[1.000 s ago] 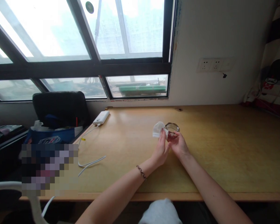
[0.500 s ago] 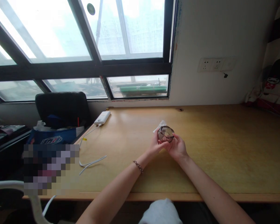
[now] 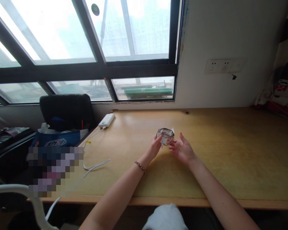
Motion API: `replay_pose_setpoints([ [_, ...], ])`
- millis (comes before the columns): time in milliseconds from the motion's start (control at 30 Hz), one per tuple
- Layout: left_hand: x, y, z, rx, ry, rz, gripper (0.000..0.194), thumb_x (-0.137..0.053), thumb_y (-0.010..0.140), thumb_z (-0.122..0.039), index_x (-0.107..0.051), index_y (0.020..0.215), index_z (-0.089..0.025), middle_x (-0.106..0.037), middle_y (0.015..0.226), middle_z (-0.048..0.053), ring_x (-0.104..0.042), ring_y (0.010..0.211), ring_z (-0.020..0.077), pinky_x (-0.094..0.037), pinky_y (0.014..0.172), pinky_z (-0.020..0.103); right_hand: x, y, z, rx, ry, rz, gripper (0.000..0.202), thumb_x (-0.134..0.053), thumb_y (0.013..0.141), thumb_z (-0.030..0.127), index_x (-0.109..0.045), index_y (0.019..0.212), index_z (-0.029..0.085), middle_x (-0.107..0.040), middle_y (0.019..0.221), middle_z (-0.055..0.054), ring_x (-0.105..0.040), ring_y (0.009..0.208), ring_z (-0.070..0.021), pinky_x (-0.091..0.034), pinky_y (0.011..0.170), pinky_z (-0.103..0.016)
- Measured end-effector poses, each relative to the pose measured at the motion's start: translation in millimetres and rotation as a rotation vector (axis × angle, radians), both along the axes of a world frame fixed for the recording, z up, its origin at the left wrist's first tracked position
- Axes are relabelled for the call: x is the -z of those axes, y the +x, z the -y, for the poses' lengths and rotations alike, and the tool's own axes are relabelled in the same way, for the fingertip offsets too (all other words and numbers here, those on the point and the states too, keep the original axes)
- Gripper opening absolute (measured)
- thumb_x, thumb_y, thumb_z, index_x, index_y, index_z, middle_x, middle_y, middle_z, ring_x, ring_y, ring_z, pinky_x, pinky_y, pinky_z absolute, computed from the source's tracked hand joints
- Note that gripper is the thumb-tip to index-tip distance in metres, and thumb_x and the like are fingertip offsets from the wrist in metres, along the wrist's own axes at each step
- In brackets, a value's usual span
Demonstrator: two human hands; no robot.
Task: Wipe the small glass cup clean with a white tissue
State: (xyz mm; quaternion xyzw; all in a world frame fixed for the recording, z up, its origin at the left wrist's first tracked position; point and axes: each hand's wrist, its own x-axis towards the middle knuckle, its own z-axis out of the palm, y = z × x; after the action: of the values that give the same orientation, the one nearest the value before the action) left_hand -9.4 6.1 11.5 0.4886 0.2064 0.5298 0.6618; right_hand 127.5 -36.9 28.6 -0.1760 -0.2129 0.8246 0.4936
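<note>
My left hand (image 3: 154, 147) is closed around the left side of a small, see-through, dark-rimmed glass dish (image 3: 168, 136), thumb on its near side. The dish is held tilted above the wooden desk; its exact kind is hard to make out. White tissue (image 3: 173, 130) shows behind its right rim, and a pale patch of it shows through or against the glass. My right hand (image 3: 183, 150) is open beside it, palm turned up and thumb raised. Its fingertips are at the dish's lower right edge; whether they touch it I cannot tell.
The wooden desk (image 3: 230, 159) spreads under both hands. On its left edge lies a white power bank (image 3: 107, 120) with a white cable (image 3: 96, 166). A black chair (image 3: 66, 108) with a blue bag (image 3: 55, 139) stands left. Wall sockets (image 3: 219, 66) are at the back right.
The dish has moved slightly left and tilted differently, its rim now seen more edge-on. My right hand has let go and opened. The tissue has shifted from the upper left to the right.
</note>
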Motion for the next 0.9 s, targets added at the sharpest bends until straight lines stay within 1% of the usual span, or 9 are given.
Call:
replay_pose_setpoints([
  [167,-0.2,1,3,0.027,-0.011,-0.045,0.037,-0.056,0.07,-0.039,-0.057,0.096,-0.012,-0.062,0.088,0.008,-0.057,0.072,0.0146,-0.042,0.063,0.024,2.4,3,-4,0.074,-0.003,0.059,0.023,-0.048,0.079,0.032,-0.057,0.085,0.011,-0.061,0.071,-0.004,-0.053,0.055,-0.0072,-0.044,0.05,-0.016],
  [300,-4.6,2,7,-0.023,0.017,-0.154,0.041,-0.052,0.073,-0.042,-0.055,0.101,-0.012,-0.061,0.096,0.009,-0.056,0.082,0.0172,-0.044,0.069,0.026,2.7,3,-3,0.13,-0.001,0.069,0.021,-0.05,0.076,0.028,-0.058,0.082,0.01,-0.061,0.065,-0.004,-0.055,0.053,-0.0084,-0.047,0.051,-0.017],
  [433,-5.5,3,7,-0.219,0.174,-0.321,0.039,-0.043,0.079,-0.042,-0.054,0.105,-0.015,-0.059,0.105,0.008,-0.053,0.094,0.0199,-0.041,0.083,0.034,5.5,-1,-4,0.266,0.014,0.118,0.015,-0.055,0.071,0.017,-0.059,0.084,0.009,-0.065,0.072,-0.006,-0.06,0.064,-0.0118,-0.05,0.068,-0.024],
  [500,-3.5,4,8,-0.335,0.309,-0.423,0.039,-0.041,0.08,-0.039,-0.051,0.111,-0.018,-0.054,0.114,0.007,-0.047,0.106,0.0212,-0.034,0.093,0.038,8.1,-3,-5,0.311,0.013,0.116,0.013,-0.057,0.069,0.013,-0.06,0.081,0.009,-0.066,0.074,-0.007,-0.061,0.069,-0.0134,-0.049,0.076,-0.028],
  [567,-1.2,6,12,-0.394,0.441,-0.499,0.041,-0.039,0.082,-0.035,-0.044,0.119,-0.019,-0.046,0.124,0.007,-0.038,0.116,0.0207,-0.027,0.1,0.039,10.1,-6,-6,0.343,0.008,0.072,0.009,-0.057,0.067,0.011,-0.06,0.076,0.01,-0.066,0.074,-0.007,-0.062,0.071,-0.0139,-0.048,0.079,-0.029],
  [667,-0.4,10,21,-0.377,0.609,-0.581,0.044,-0.035,0.084,-0.03,-0.033,0.127,-0.019,-0.032,0.134,0.008,-0.026,0.124,0.0195,-0.02,0.104,0.039,10.5,-5,-9,0.419,-0.024,-0.018,0.006,-0.057,0.068,0.01,-0.059,0.073,0.012,-0.066,0.071,-0.004,-0.061,0.069,-0.0123,-0.05,0.077,-0.026],
  [733,-2.5,13,27,-0.335,0.702,-0.627,0.046,-0.033,0.085,-0.028,-0.029,0.129,-0.019,-0.024,0.137,0.009,-0.02,0.126,0.0198,-0.018,0.105,0.039,9.4,-3,-10,0.48,-0.068,-0.07,0.004,-0.057,0.068,0.011,-0.059,0.07,0.015,-0.065,0.063,-0.001,-0.061,0.064,-0.011,-0.051,0.073,-0.024],
  [800,-5.3,14,33,-0.282,0.771,-0.681,0.048,-0.033,0.085,-0.027,-0.025,0.131,-0.019,-0.017,0.139,0.009,-0.016,0.128,0.0206,-0.017,0.105,0.04,8.4,1,-12,0.527,-0.105,-0.108,0.005,-0.057,0.07,0.012,-0.058,0.067,0.017,-0.062,0.057,0.001,-0.061,0.061,-0.0105,-0.052,0.07,-0.023],
  [900,-7.9,16,37,-0.224,0.841,-0.764,0.052,-0.035,0.084,-0.027,-0.02,0.132,-0.017,-0.011,0.141,0.01,-0.012,0.128,0.0221,-0.017,0.105,0.041,8.6,3,-13,0.548,-0.126,-0.132,0.006,-0.057,0.071,0.014,-0.058,0.066,0.017,-0.061,0.056,0.002,-0.061,0.061,-0.01,-0.052,0.068,-0.021],
])
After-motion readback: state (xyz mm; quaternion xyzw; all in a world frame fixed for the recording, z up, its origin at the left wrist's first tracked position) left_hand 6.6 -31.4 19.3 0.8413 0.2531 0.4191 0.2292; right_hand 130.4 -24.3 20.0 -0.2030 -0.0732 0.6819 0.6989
